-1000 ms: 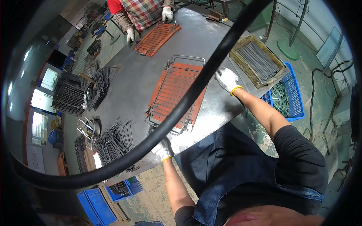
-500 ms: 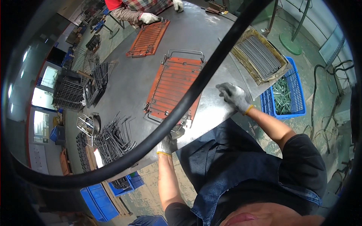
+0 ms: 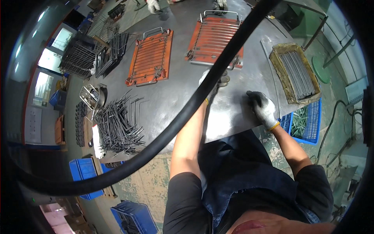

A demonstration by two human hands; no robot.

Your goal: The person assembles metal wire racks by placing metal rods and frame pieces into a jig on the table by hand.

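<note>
1. Keeping fingers off the frame's edge until the other person's hand (image 3: 221,5) at the far end is out of the way seems the smart play here.
2. If the orange frame (image 3: 214,41) needs handling, I'd use both hands, evenly, so the loose-looking wire doesn't jump out.
3. Left hand (image 3: 223,80) is just below that frame's near edge, fingers partly spread. A black bar (image 3: 177,121) covers some of it, so can't tell if it's gripping anything.
4. Right hand (image 3: 264,108) is empty, fingers loosely bent, over the metal table (image 3: 177,74), well apart from the frame.
5. Frame sits flat on the table, ahead of the left hand. Scuffed orange, thin crosswise rods, pale wire loop at the far end.
6. A second orange frame (image 3: 150,56) lies left of it, same sort of look. Tiny corner bits are too small to make out.
</note>
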